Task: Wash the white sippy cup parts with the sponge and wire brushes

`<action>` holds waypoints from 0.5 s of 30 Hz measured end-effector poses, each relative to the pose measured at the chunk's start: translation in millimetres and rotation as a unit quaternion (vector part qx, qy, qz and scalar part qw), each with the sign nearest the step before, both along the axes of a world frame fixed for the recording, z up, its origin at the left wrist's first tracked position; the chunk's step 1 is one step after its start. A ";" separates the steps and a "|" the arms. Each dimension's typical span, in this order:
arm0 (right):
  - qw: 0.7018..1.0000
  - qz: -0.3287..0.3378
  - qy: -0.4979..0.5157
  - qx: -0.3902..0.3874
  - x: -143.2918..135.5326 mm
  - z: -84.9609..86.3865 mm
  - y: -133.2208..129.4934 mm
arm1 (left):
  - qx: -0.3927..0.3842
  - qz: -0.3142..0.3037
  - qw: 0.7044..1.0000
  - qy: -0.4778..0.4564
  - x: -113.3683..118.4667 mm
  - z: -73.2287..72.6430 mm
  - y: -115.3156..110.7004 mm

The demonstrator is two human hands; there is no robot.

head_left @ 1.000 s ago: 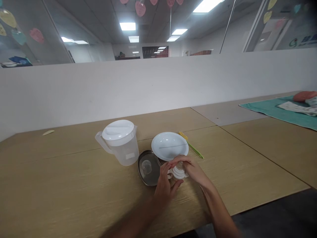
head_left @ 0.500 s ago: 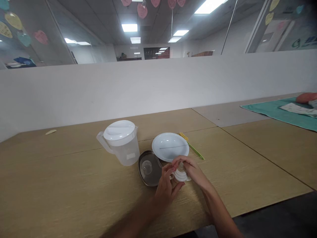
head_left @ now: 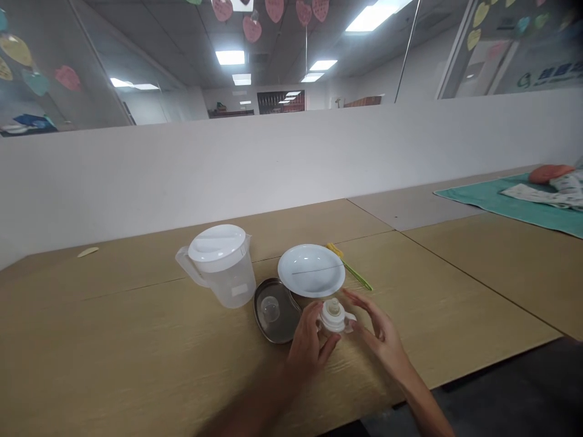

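Holding baby bottle (head_left: 334, 315), hands (head_left: 306, 346) either side, near metal dish (head_left: 283, 321)

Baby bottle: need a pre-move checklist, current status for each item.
1. Left hand holding the baby bottle: ok.
2. Right hand closed around the bottle: not ok, it is spread open beside it.
3. Teat on top of the bottle, in sight: ok.
4. Clear cup inside the metal tray: ok.
5. Lid on the jug: ok.
6. Bottle's base resting on the table: cannot tell.
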State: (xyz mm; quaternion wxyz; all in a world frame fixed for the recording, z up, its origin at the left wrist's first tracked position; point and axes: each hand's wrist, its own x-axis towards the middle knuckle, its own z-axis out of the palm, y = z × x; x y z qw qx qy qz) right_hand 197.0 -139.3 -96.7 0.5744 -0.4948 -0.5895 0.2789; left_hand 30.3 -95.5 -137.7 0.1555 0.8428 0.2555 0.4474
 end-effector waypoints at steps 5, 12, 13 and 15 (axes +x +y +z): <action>0.995 0.091 0.004 -0.036 -2.7 -0.7 11.3 | -0.034 -0.021 0.999 -0.013 -4.3 -3.0 5.7; 0.995 0.028 -0.096 0.027 -8.9 -5.0 12.3 | -0.116 -0.025 0.992 -0.042 -3.7 1.4 -0.1; 0.994 0.011 -0.102 0.033 -10.9 -6.6 12.5 | -0.132 -0.017 0.990 -0.049 -2.9 3.4 -1.5; 0.993 -0.026 -0.103 0.042 -16.1 -10.9 12.6 | -0.157 0.002 0.985 -0.066 -1.2 7.2 -3.5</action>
